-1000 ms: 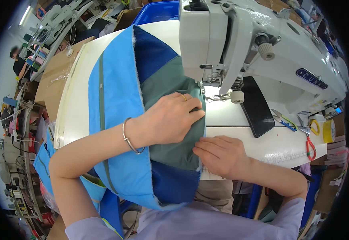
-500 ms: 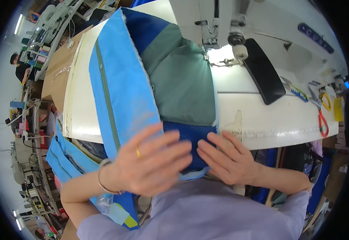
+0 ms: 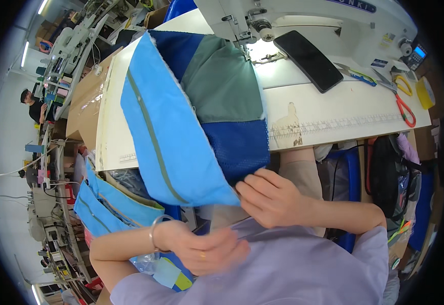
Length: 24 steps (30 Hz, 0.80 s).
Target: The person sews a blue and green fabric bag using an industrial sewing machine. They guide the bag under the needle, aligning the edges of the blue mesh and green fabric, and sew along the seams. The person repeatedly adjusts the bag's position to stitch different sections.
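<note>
A sewn fabric piece (image 3: 229, 91) lies across the sewing table, with a grey-green section and dark blue sections, one of them mesh. Its light blue panel (image 3: 179, 147) carries a green zipper strip and hangs over the table's front edge. The upper end of the piece lies at the needle area of the sewing machine (image 3: 247, 30). My right hand (image 3: 270, 198) pinches the near lower corner of the fabric. Below that corner, close to my body, my left hand (image 3: 212, 249) is apart from the cloth; its fingers are curled and smeared by motion.
On the white table (image 3: 334, 109) rest a black phone (image 3: 308, 61), small snips (image 3: 357, 74), red-and-yellow-handled scissors (image 3: 400, 99) and yellow tape (image 3: 425, 92). More light blue pieces (image 3: 112, 201) hang at the left. A black bag (image 3: 392, 173) sits at the right.
My right hand has taken hold of the fabric's near corner. The left hand has dropped from above the cloth toward my body. The light blue panel now reaches further over the mesh.
</note>
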Each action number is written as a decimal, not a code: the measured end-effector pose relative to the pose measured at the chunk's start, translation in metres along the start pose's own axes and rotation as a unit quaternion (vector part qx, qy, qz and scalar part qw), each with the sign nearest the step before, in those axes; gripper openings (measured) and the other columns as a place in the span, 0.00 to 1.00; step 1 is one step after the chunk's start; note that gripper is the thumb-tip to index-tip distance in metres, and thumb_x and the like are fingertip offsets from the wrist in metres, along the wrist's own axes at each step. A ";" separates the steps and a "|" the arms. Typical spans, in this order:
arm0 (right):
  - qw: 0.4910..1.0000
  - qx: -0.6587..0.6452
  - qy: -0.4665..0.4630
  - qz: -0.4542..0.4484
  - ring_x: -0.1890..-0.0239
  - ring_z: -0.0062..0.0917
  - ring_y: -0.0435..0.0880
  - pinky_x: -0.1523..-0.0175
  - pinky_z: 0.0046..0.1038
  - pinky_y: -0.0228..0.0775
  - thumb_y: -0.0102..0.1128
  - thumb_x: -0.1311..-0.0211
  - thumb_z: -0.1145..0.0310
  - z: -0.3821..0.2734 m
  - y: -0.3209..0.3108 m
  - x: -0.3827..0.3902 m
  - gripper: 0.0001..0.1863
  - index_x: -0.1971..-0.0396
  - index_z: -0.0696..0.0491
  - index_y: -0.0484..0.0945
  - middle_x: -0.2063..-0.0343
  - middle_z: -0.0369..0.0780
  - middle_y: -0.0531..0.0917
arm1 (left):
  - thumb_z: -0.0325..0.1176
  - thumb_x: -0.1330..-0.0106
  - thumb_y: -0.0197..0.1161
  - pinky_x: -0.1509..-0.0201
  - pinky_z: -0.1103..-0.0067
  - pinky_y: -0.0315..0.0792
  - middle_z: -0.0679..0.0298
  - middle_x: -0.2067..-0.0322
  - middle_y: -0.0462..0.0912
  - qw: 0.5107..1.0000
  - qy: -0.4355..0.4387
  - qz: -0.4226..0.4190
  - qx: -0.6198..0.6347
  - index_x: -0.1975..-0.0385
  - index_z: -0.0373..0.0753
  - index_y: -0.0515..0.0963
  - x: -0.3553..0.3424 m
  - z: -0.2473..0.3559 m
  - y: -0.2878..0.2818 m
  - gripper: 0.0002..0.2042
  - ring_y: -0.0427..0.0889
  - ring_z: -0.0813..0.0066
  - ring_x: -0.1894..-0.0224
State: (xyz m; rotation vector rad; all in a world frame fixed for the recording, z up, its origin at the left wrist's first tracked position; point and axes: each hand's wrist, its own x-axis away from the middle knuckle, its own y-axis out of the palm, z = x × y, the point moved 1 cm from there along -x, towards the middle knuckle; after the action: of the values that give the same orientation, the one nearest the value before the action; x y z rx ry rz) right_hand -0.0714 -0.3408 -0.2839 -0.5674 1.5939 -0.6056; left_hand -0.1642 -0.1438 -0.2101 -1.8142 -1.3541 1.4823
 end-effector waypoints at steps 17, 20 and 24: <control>0.967 -0.225 0.057 0.106 0.68 0.23 0.76 0.72 0.25 0.70 0.69 0.52 0.71 -0.016 -0.035 -0.022 0.08 0.69 0.50 0.83 0.73 0.31 0.72 | 0.32 0.27 0.57 0.50 0.73 0.79 0.58 0.53 0.89 0.330 -0.735 -0.075 0.588 0.54 0.35 0.85 0.088 -0.002 0.004 0.12 0.88 0.69 0.56; 0.965 -0.194 0.066 0.161 0.66 0.23 0.78 0.71 0.24 0.71 0.69 0.51 0.70 -0.020 -0.026 -0.010 0.08 0.69 0.51 0.83 0.71 0.31 0.76 | 0.32 0.27 0.57 0.51 0.74 0.79 0.57 0.53 0.89 0.328 -0.775 -0.033 0.540 0.54 0.35 0.85 0.112 -0.011 -0.020 0.12 0.88 0.69 0.56; 0.969 -0.207 0.125 0.049 0.64 0.25 0.80 0.67 0.27 0.76 0.69 0.48 0.70 -0.035 0.005 0.032 0.06 0.69 0.51 0.84 0.69 0.33 0.79 | 0.32 0.27 0.58 0.51 0.74 0.79 0.57 0.54 0.89 0.347 -0.825 0.011 0.446 0.53 0.34 0.85 0.138 -0.021 -0.057 0.12 0.88 0.70 0.56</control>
State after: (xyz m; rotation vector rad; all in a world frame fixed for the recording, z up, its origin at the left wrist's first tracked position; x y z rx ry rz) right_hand -0.1091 -0.3565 -0.3081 -0.7358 1.9938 -0.2732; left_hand -0.1753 0.0065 -0.2244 0.9845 -0.3319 3.0536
